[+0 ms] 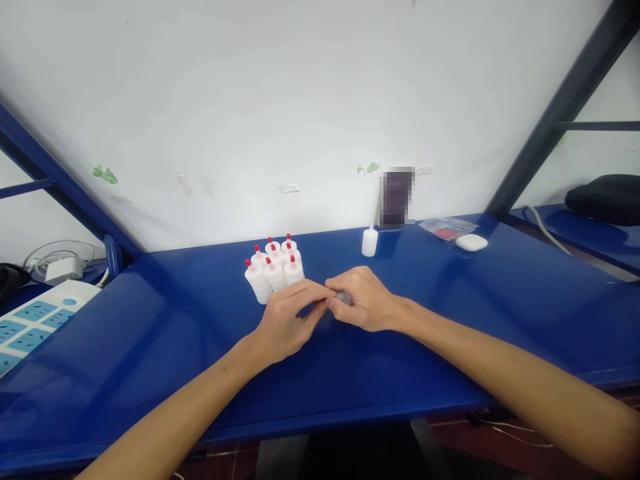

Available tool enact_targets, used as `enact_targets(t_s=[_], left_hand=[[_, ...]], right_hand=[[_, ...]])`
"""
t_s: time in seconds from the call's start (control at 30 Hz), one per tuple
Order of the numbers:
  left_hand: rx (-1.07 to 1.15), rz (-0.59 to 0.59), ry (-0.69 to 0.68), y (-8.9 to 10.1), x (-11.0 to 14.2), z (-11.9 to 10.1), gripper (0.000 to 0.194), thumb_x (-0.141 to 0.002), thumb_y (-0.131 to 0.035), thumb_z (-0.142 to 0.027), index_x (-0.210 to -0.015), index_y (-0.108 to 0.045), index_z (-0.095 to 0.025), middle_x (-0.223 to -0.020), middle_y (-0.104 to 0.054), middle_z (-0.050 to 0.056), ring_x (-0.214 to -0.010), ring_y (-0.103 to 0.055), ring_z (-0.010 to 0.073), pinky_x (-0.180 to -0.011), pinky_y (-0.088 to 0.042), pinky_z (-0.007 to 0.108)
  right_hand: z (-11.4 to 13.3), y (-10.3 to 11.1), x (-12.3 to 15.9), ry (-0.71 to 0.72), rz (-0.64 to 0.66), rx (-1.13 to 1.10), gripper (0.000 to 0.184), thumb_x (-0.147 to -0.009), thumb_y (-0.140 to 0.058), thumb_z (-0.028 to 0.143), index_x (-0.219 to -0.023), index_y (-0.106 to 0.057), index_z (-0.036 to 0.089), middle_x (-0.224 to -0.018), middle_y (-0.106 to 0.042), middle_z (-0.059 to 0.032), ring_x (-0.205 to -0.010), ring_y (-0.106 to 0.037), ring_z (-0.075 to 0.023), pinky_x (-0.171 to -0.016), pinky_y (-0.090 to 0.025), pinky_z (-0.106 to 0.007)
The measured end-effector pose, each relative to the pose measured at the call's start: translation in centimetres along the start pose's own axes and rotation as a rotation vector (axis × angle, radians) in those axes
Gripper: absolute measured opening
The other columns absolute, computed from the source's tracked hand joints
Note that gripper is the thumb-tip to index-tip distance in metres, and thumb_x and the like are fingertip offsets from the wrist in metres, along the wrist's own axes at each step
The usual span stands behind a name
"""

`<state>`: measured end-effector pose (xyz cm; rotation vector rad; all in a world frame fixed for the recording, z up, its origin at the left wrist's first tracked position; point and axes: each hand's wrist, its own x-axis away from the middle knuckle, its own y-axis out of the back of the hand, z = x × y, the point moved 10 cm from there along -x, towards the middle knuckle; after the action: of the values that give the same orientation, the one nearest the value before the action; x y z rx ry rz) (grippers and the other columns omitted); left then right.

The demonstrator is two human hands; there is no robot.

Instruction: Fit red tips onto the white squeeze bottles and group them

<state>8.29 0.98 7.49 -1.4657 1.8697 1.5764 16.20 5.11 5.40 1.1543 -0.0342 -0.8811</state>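
Above the middle of the blue table, my hands meet with fingertips touching. My right hand is closed around a small grey rounded thing; most of it is hidden, so its kind is unclear. The fingers of my left hand are pinched at its left end, and what they grip is hidden. Just behind my left hand stand several white squeeze bottles with red tips, grouped closely upright. A lone white bottle with a bare, untipped nozzle stands upright beyond my right hand.
A clear plastic bag with red pieces inside lies at the back right, beside a white rounded case. A phone leans on the wall. At left is a power strip. Blue metal posts flank the table.
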Motion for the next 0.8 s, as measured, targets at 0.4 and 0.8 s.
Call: enact_targets(t_s=[0.4, 0.8], left_hand=[[-0.122, 0.741, 0.508, 3.4, 1.8, 4.9, 0.012, -0.089, -0.061, -0.026, -0.088, -0.072, -0.021, -0.080, -0.071, -0.002, -0.068, -0.064, 0.0120, -0.061, -0.048, 0.021], [-0.229, 0.655, 0.450, 5.1, 2.0, 5.6, 0.015, -0.090, -0.061, -0.029, -0.097, -0.073, -0.023, -0.077, -0.072, -0.002, -0.063, -0.064, 0.0123, -0.059, -0.048, 0.022]], right_hand=[[-4.0, 3.8, 0.7, -0.110, -0.430, -0.157, 0.029, -0.075, -0.069, 0.041, -0.065, -0.055, 0.018, -0.053, -0.051, 0.0042, -0.047, -0.040, -0.0088, -0.050, -0.031, -0.024], [-5.9, 3.5, 0.5, -0.305, -0.431, -0.294, 0.016, -0.090, -0.046, 0.032, -0.083, -0.053, 0.019, -0.058, -0.053, 0.0037, -0.046, -0.048, -0.0105, -0.049, -0.038, -0.024]])
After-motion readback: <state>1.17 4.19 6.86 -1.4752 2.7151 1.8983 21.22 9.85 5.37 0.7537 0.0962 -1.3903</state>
